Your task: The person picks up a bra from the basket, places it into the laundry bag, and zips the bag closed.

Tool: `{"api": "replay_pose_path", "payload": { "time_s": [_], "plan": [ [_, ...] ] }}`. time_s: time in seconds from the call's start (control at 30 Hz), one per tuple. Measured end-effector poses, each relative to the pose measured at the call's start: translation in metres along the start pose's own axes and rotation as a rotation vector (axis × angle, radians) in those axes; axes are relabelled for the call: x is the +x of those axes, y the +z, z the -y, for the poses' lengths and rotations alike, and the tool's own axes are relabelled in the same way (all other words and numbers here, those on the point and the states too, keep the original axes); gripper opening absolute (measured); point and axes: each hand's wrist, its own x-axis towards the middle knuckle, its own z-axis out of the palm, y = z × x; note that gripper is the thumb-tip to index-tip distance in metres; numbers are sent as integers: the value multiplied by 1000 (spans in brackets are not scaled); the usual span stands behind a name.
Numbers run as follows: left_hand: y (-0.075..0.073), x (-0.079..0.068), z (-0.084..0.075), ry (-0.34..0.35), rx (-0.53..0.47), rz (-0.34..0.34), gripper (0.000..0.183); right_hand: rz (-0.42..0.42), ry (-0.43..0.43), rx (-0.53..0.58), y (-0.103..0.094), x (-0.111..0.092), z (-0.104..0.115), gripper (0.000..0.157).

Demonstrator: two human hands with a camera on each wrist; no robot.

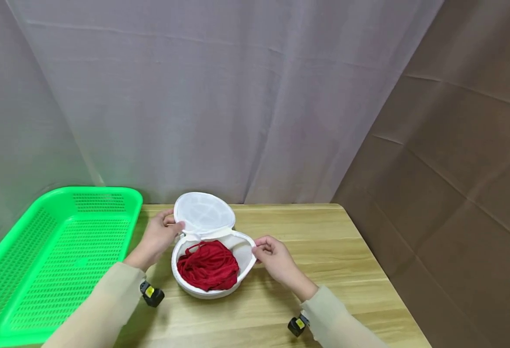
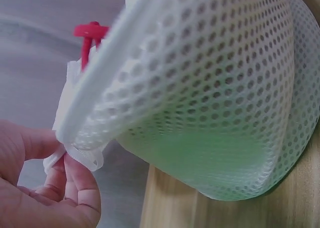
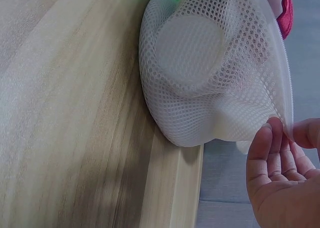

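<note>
A white mesh laundry bag [image 1: 246, 263] stands on the wooden table with its round lid [image 1: 204, 211] folded back. Inside it lies a bunched red cloth item with thin straps [image 1: 209, 266]; its exact kind is hard to tell. My left hand [image 1: 160, 237] pinches the bag's edge near the hinge side of the lid, between thumb and fingers. On the opposite side, my right hand [image 1: 276, 261] pinches the zippered rim. The left wrist view shows the mesh wall [image 2: 215, 87] close up, with a bit of red strap [image 2: 90, 37] above the rim.
A green plastic basket [image 1: 135, 208] stands at the left, close to my left forearm. Grey curtain [image 1: 202, 96] hangs behind the table [image 1: 324, 241], and a brown cloth wall [image 1: 455, 183] rises on the right.
</note>
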Motion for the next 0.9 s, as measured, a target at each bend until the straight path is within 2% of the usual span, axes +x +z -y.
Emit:
{"api": "replay_pose_path", "payload": {
  "time_s": [0.3, 0.57, 0.9],
  "plan": [
    [-5, -6, -3, 27, 2, -45, 46, -4, 26, -7, -2, 2, -2, 19],
    [-10, -13, -6, 65, -7, -61, 39, 8, 23, -4, -3, -2, 17, 17],
    [-18, -18, -6, 135, -2, -58, 34, -12, 19, -4, -1, 9, -1, 17]
  ]
}}
